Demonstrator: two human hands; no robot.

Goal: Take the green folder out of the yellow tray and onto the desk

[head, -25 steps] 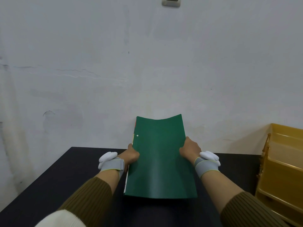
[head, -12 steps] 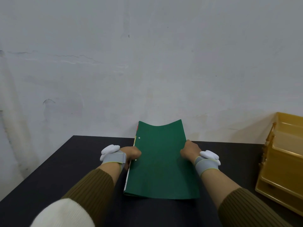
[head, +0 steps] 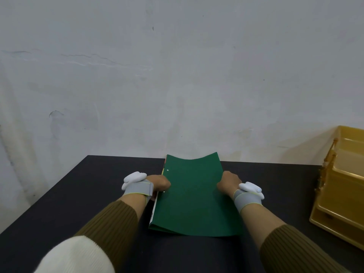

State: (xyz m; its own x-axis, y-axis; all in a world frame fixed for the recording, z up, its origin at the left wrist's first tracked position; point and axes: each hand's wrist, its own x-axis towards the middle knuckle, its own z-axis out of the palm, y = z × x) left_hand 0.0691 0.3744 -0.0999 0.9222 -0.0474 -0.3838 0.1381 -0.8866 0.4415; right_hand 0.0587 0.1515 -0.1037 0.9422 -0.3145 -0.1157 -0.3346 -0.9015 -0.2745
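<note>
**Green folder out of tray, held at both edges over the table**

We find the green folder (head: 194, 196) out of the yellow tray (head: 342, 196) and lying lengthwise over the middle of the black table (head: 69, 198), its near edge low against the surface and its far edge curling upward toward the wall (head: 177, 75). We cannot tell whether it rests fully flat. Paper edges show along its left side, and a small pale dot sits near its far left corner.

The left hand (head: 158, 183) has its grip closed on the folder's left edge, thumb over the cover. The right hand (head: 228, 182) has its grip closed on the right edge in like manner. Each wrist carries a grey band with a white device: left band (head: 137, 189), right band (head: 247, 200). Both forearms wear olive ribbed sleeves; the left one (head: 110, 223) ends in a white cuff at the lower frame.

The tray, a stacked yellow unit, stands at the right end of the table, well apart from the folder. We see its upper tiers partly; their contents cannot be judged.
</note>
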